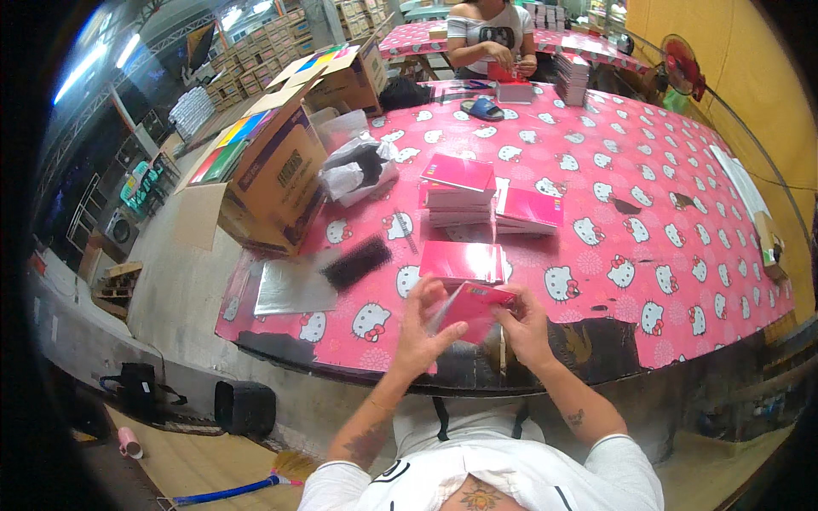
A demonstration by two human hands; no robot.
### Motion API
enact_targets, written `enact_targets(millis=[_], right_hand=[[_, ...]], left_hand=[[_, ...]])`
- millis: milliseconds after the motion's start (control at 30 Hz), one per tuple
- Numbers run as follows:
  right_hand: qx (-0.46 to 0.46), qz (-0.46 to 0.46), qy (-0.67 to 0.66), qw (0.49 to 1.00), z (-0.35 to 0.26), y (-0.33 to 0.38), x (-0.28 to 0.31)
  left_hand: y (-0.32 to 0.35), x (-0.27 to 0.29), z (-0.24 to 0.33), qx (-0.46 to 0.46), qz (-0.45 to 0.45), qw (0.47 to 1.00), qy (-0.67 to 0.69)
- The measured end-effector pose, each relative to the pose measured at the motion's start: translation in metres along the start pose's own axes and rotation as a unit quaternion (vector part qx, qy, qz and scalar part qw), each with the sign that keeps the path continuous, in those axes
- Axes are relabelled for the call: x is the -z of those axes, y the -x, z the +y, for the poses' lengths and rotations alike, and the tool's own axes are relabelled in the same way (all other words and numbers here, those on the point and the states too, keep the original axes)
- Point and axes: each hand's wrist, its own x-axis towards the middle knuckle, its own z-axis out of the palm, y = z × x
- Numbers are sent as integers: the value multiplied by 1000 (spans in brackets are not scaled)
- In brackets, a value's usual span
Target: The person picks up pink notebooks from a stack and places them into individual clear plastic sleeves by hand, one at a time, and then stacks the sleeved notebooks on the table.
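Observation:
A pink booklet (474, 312) is held tilted above the table's near edge, between my two hands. My left hand (422, 328) is round its left side, thumb at the lower corner and fingers behind the pages. My right hand (523, 325) pinches its right edge. Just beyond lies a stack of glossy pink booklets (460, 260). Farther back stand a taller stack (457, 173) and a lower stack (532, 208) of similar booklets. Black spiral binding coils (358, 262) and a sheet of clear plastic (296, 286) lie to the left.
Open cardboard boxes (277, 183) with colourful contents line the table's left side. White plastic wrapping (358, 170) sits beside them. Across the pink-covered table (588, 162) a person (492, 43) handles booklets near a blue slipper (482, 108). A fan (682, 66) stands at the right.

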Motion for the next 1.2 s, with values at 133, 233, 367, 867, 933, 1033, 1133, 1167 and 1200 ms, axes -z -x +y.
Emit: enact_targets(millis=[133,233,367,867,933,1033,1133,1167,1200], right_hand=[[-42,62,-134,988,36,25,0],[-81,61,-240,965,33,29,-4],[-112,43,-186,975,18,24,3],[-16,-42,119,992,47,36,34],[-96,-21,41,994,52,37,34],[-39,-84,141,986,39,34,25],[-41,-97,105,989,31,34,18],[-57,-99,122,986,33,36,21],[-73,-102,139,982,37,38,25]], left_hand=[[23,11,-23,65,-60,994,-72],[15,16,4,-81,-99,968,-214],[5,16,22,-75,-123,966,-213],[-9,60,-15,158,-276,942,-104],[-49,90,-53,-90,-84,940,-317],[-95,135,-86,-106,3,805,-584],[-121,170,-126,-55,-65,748,-658],[-130,175,-127,-65,-75,751,-653],[-136,179,-128,-75,-84,753,-648]])
